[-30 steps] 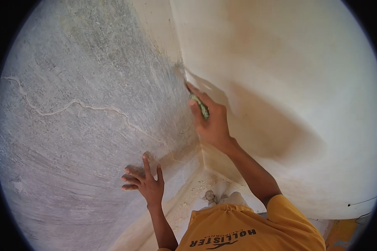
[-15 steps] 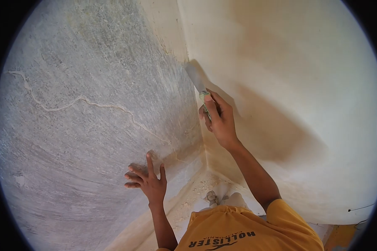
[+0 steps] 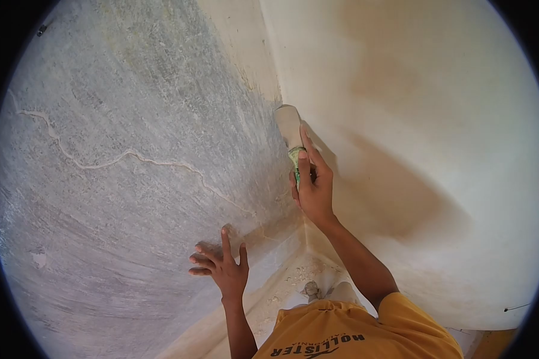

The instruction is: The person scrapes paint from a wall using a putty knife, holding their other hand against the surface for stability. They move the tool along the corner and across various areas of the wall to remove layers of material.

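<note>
My right hand (image 3: 314, 185) grips a putty knife (image 3: 290, 127) by its green-patterned handle, the index finger stretched along toward the blade. The blade's broad tip is at the inner corner, where the grey scraped wall (image 3: 138, 107) meets the cream wall (image 3: 413, 131). Lower down, my left hand (image 3: 226, 269) is against the grey wall with its fingers spread and nothing in it. A pale, wavy filled crack (image 3: 132, 154) runs across the grey wall and ends above my left hand.
Crumbs of debris lie on the floor (image 3: 287, 276) at the foot of the corner. A strip of cream paint (image 3: 245, 54) remains on the grey wall beside the corner. A thin wire (image 3: 517, 308) sticks out at the lower right.
The putty knife has moved slightly down along the corner, and its blade has turned to show its flat face. My left hand keeps its spread pose as the view shifts a little.
</note>
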The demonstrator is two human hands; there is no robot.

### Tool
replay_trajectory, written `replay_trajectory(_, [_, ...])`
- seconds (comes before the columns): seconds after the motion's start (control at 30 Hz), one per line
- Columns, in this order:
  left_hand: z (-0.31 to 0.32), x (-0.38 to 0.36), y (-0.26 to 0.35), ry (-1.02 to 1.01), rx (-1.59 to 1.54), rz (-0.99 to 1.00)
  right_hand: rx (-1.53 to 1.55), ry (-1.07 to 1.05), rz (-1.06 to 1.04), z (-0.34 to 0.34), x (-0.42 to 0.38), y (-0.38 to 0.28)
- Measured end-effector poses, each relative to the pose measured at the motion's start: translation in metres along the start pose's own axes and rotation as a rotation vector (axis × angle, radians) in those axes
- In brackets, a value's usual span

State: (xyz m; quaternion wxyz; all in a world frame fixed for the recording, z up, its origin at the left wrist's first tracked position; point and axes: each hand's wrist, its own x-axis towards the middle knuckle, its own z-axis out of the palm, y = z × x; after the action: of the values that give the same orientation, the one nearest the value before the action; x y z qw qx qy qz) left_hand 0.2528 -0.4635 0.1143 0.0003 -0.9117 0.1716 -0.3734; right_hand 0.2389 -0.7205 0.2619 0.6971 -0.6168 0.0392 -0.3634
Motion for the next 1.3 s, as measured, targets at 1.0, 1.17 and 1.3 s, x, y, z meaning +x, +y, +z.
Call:
replay_trajectory(1.0, [0.002,-0.001,0.001,0.008,-0.014,-0.015,-0.568,0.142,-0.527,-0.008,0.011,0.011])
replay_trajectory(1.17, [0.002,-0.003,0.0,0.024,-0.015,-0.016,-0.595,0.145,-0.517,-0.009,0.019,0.003])
replay_trajectory(1.3, [0.005,0.0,0.001,0.05,-0.043,-0.031,-0.587,0.137,-0.569,-0.01,0.014,0.01])
